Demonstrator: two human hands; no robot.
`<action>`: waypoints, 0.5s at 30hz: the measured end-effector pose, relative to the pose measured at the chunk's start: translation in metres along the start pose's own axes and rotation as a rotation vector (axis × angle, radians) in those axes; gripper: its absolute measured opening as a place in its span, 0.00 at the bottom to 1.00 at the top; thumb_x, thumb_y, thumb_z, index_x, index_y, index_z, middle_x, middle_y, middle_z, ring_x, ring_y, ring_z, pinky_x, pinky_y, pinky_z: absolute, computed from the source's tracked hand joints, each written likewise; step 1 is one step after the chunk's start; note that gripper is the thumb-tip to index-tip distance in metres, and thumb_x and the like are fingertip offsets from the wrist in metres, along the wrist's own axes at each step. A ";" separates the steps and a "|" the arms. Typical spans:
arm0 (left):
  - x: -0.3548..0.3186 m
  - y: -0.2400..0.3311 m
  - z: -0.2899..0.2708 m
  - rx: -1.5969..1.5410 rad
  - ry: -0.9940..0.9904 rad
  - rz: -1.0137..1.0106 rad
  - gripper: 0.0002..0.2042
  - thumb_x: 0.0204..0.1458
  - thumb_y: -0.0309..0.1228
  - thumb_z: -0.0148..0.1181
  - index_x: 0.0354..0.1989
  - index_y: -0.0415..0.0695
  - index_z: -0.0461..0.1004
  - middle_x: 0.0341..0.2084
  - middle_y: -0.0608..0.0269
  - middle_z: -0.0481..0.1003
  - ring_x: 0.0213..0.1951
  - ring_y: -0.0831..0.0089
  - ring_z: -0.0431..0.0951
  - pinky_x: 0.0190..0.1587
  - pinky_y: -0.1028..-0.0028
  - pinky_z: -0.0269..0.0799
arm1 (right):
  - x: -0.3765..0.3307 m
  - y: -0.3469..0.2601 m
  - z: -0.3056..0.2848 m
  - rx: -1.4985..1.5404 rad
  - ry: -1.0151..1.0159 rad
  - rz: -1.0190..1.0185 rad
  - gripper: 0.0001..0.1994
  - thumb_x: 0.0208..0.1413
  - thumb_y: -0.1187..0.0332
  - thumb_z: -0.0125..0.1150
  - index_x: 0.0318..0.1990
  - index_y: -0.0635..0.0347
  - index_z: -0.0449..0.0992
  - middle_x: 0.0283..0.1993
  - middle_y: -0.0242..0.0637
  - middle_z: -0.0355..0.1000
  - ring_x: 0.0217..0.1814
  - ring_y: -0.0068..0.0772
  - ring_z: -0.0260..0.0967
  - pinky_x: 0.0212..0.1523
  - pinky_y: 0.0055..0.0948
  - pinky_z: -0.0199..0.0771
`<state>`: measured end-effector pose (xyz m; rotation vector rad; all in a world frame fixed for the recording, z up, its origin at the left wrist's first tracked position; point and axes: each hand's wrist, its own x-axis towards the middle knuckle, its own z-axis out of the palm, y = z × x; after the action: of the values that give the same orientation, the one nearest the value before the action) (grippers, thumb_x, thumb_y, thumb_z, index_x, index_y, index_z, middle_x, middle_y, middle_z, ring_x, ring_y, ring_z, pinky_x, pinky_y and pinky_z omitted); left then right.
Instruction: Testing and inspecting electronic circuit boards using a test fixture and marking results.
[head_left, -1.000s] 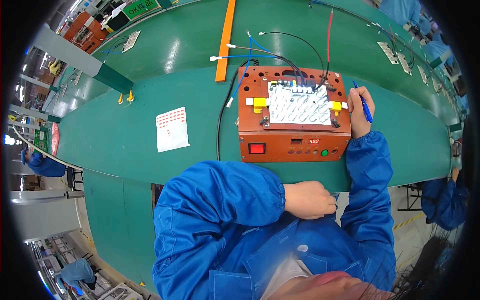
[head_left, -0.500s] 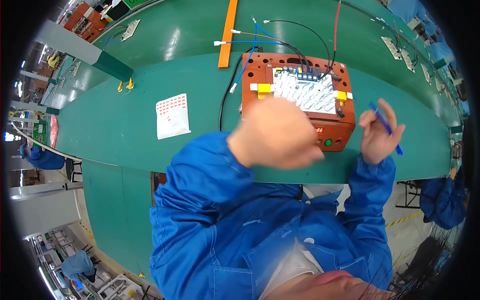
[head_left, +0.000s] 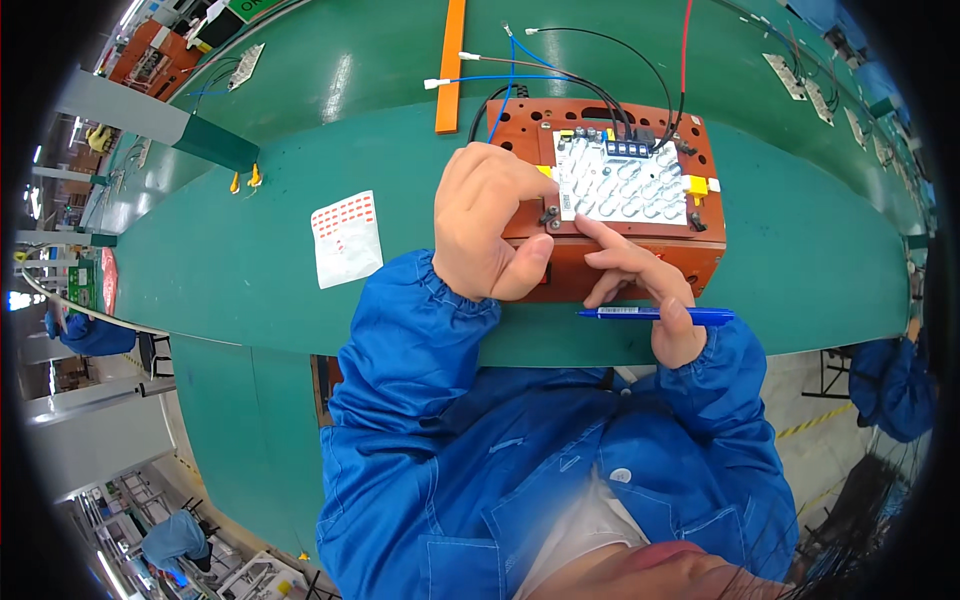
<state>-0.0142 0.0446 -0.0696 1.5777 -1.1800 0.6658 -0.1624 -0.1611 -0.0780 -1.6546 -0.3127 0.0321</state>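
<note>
A white circuit board with white component outlines lies on top of a reddish-brown test fixture. My left hand curves over the fixture's left side, its index fingertip by the board's left edge and a yellow block. Thumb and index finger are apart; its other fingers are partly hidden. My right hand holds a blue pen across the palm, tip pointing left. Its index finger stretches to the board's front edge. Black wires and blue wires run from the board's back connector.
A white sheet with red labels lies left on the green table. Behind the fixture are an orange strip and a red wire. A grey-green post stands at the left. Other people in blue work at the sides.
My left hand has moved left and back to the fixture's left side. My right hand has come left to the board's front edge, its pen turning nearly level. The fixture sits slightly further right.
</note>
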 end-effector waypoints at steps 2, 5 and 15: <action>-0.001 0.001 0.000 -0.004 -0.017 -0.010 0.15 0.42 0.36 0.61 0.36 0.40 0.78 0.30 0.57 0.77 0.34 0.56 0.74 0.39 0.62 0.71 | -0.004 0.001 0.000 0.040 0.010 0.019 0.44 0.65 0.30 0.29 0.63 0.64 0.70 0.75 0.60 0.56 0.42 0.35 0.77 0.46 0.29 0.75; -0.002 0.002 0.000 -0.012 -0.017 -0.015 0.16 0.39 0.34 0.62 0.37 0.40 0.78 0.30 0.57 0.77 0.34 0.56 0.74 0.40 0.62 0.71 | -0.008 -0.003 -0.003 0.027 0.047 0.049 0.45 0.64 0.28 0.29 0.63 0.62 0.70 0.75 0.59 0.56 0.43 0.33 0.77 0.46 0.28 0.74; -0.006 0.006 0.008 0.018 -0.058 -0.006 0.20 0.40 0.36 0.66 0.43 0.40 0.77 0.33 0.55 0.76 0.36 0.55 0.74 0.42 0.60 0.72 | -0.024 -0.005 -0.020 -0.009 0.143 0.055 0.44 0.65 0.28 0.28 0.61 0.62 0.71 0.74 0.64 0.56 0.42 0.32 0.79 0.48 0.27 0.74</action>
<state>-0.0228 0.0397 -0.0751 1.6249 -1.2145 0.6316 -0.1822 -0.1857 -0.0744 -1.6642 -0.1593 -0.0461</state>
